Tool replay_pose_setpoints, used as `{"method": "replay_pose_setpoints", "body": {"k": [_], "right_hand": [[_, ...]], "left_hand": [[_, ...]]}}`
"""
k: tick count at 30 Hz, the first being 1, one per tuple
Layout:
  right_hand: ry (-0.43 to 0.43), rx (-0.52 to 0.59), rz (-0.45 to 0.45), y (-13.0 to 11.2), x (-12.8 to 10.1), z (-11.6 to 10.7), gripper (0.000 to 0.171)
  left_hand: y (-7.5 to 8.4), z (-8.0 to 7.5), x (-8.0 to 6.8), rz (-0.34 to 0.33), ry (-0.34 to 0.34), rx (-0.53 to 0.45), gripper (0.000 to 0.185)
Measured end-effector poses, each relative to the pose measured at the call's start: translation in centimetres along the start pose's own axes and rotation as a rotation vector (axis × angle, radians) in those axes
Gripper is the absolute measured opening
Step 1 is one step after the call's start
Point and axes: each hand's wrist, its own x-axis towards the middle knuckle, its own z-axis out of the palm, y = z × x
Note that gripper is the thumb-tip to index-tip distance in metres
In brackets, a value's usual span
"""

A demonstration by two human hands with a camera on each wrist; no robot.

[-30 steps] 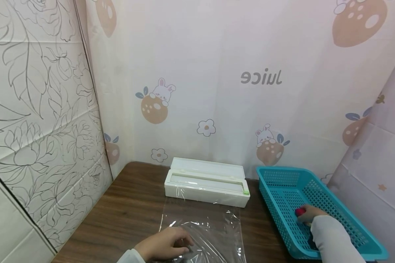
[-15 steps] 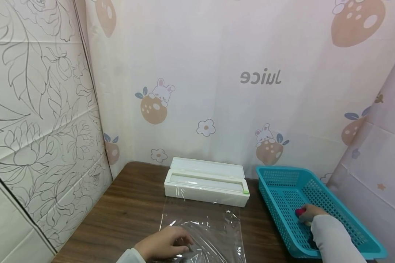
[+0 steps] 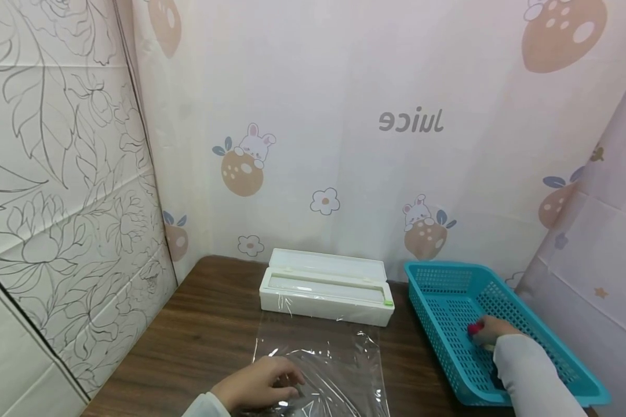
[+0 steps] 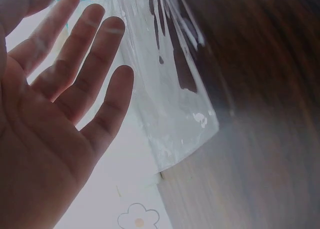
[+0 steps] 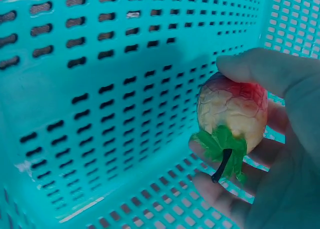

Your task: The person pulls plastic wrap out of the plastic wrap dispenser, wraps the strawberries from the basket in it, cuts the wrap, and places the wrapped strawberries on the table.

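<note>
In the basket, on the rt, my right hand grips the fruit, fingers curled round it, leaf & stem down. Barely any change vs a sec ago: it's a touch higher, not yet lifted clear of the rim. Left hand lies flat, fingers straight, on the film in front of the box, as before, so the sheet's pinned, I reckon.
</note>
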Motion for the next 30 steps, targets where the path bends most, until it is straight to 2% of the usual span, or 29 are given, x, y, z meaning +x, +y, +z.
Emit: {"method": "replay_pose_setpoints", "body": {"k": [9,12,20,26,30], "right_hand": [[-0.014,-0.005,-0.072,-1.4,-0.5,-1.0,0.051],[-0.029,-0.006,-0.072,-1.5,-0.9,-1.2,0.05],[-0.056,-0.022,-0.091,-2.0,-1.7,-1.5,0.057],[-0.051,-0.049,-0.108,-2.5,-1.8,-1.6,0.054],[-0.039,-0.074,-0.159,-3.0,-2.0,-1.8,0.061]], "left_hand": [[-0.5,-0.4,-0.3,0.01,0.009,-0.013,0.017],[-0.7,-0.4,-0.3,0.005,0.01,-0.018,0.017],[-1.1,-0.4,-0.6,-0.004,0.022,-0.02,0.017],[-1.1,-0.7,-0.9,-0.007,0.035,-0.018,0.018],[-1.2,-0.7,-1.0,0.001,0.041,-0.02,0.018]]}}
